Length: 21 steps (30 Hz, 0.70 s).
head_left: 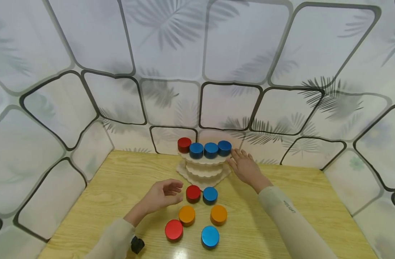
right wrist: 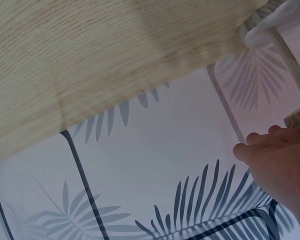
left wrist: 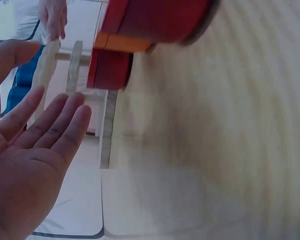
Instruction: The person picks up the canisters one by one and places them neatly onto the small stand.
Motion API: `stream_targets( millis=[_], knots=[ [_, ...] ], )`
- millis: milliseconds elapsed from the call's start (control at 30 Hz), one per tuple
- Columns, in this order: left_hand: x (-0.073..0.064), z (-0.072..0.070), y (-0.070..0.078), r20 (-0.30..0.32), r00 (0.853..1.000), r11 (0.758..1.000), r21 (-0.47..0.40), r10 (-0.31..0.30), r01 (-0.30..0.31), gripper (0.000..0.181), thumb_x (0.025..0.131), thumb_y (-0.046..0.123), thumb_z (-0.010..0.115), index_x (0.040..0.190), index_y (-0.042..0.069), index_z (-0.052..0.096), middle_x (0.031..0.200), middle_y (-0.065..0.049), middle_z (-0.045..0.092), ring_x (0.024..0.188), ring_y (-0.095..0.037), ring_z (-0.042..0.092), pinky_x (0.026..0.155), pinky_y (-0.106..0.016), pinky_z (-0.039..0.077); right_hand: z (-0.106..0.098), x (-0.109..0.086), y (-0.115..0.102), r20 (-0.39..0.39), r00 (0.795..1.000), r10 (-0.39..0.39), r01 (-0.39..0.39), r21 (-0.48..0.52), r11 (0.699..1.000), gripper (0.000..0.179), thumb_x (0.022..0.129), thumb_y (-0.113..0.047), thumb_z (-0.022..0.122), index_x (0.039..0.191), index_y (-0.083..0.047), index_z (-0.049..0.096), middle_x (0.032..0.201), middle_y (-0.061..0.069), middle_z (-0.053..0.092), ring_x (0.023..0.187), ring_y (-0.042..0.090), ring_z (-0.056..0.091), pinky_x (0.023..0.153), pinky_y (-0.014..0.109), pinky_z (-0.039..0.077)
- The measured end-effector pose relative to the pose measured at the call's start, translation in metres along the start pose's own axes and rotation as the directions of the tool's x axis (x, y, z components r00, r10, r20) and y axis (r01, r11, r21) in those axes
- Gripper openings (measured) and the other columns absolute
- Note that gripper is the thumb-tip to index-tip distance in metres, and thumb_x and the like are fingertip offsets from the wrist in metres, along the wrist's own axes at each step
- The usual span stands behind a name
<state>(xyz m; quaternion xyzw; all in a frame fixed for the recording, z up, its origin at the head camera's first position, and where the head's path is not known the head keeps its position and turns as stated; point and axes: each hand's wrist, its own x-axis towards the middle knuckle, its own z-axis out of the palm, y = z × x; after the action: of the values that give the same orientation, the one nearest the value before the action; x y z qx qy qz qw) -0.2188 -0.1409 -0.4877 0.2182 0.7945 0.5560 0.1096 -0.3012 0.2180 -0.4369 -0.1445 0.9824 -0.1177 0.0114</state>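
My right hand (head_left: pixel 246 167) is at the right end of the top tier of a pale, scallop-edged tiered stand (head_left: pixel 205 180), fingers stretched out along the rim. In the right wrist view that hand (right wrist: pixel 277 157) shows at the right, fingertips right at a board edge. On the top tier sit a red cylinder (head_left: pixel 184 145) and three blue cylinders (head_left: pixel 211 150) in a row. My left hand (head_left: pixel 162 196) hovers left of a red cylinder (head_left: pixel 193 194) on the table, fingers loosely bent with nothing in them. The left wrist view shows its palm (left wrist: pixel 32 160) bare.
In front of the stand, on the wooden table (head_left: pixel 119 187), stand a blue cylinder (head_left: pixel 210 195), two orange cylinders (head_left: pixel 218 215), another red one (head_left: pixel 173 230) and another blue one (head_left: pixel 210 237). A patterned wall (head_left: pixel 171 104) rises close behind the stand.
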Motion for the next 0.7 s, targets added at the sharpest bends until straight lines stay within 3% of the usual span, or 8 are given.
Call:
stream_targets(
  millis=[133, 300, 467, 700],
  knots=[
    [-0.006, 0.006, -0.003, 0.070, 0.997, 1.000, -0.010, -0.020, 0.021, 0.049, 0.095, 0.020, 0.078, 0.136, -0.003, 0.064, 0.132, -0.022, 0.070, 0.120, -0.038, 0.069, 0.102, -0.033, 0.059, 0.000, 0.000, -0.001, -0.008, 1.000, -0.010, 0.010, -0.001, 1.000, 0.067, 0.116, -0.043, 0.034, 0.165, 0.002, 0.027, 0.170, 0.028, 0.026, 0.157, 0.053, 0.022, 0.128, 0.068, 0.017],
    [-0.012, 0.010, -0.009, 0.138, 0.990, 0.999, -0.033, -0.032, 0.037, 0.050, 0.094, 0.023, 0.080, 0.136, -0.002, 0.065, 0.133, -0.021, 0.070, 0.123, -0.036, 0.068, 0.106, -0.040, 0.057, 0.001, 0.000, 0.000, -0.009, 1.000, -0.009, 0.009, 0.001, 1.000, 0.067, 0.116, -0.044, 0.034, 0.165, 0.001, 0.028, 0.170, 0.027, 0.027, 0.157, 0.053, 0.023, 0.128, 0.068, 0.017],
    [-0.016, 0.012, -0.013, 0.170, 0.985, 0.998, -0.052, -0.029, 0.038, 0.052, 0.094, 0.021, 0.081, 0.136, -0.004, 0.064, 0.134, -0.023, 0.069, 0.124, -0.037, 0.067, 0.108, -0.044, 0.055, 0.001, 0.000, 0.000, -0.018, 1.000, -0.013, 0.013, 0.004, 1.000, 0.067, 0.116, -0.044, 0.034, 0.164, 0.001, 0.029, 0.170, 0.027, 0.028, 0.156, 0.053, 0.024, 0.128, 0.069, 0.018],
    [-0.017, 0.016, -0.013, 0.214, 0.976, 0.998, -0.040, -0.043, 0.052, 0.054, 0.094, 0.022, 0.079, 0.140, -0.001, 0.063, 0.138, -0.017, 0.068, 0.125, -0.029, 0.067, 0.110, -0.039, 0.055, 0.001, -0.002, 0.000, -0.025, 1.000, -0.016, 0.016, -0.002, 1.000, 0.067, 0.116, -0.043, 0.034, 0.164, 0.002, 0.028, 0.169, 0.027, 0.028, 0.156, 0.053, 0.025, 0.127, 0.069, 0.019]
  ],
)
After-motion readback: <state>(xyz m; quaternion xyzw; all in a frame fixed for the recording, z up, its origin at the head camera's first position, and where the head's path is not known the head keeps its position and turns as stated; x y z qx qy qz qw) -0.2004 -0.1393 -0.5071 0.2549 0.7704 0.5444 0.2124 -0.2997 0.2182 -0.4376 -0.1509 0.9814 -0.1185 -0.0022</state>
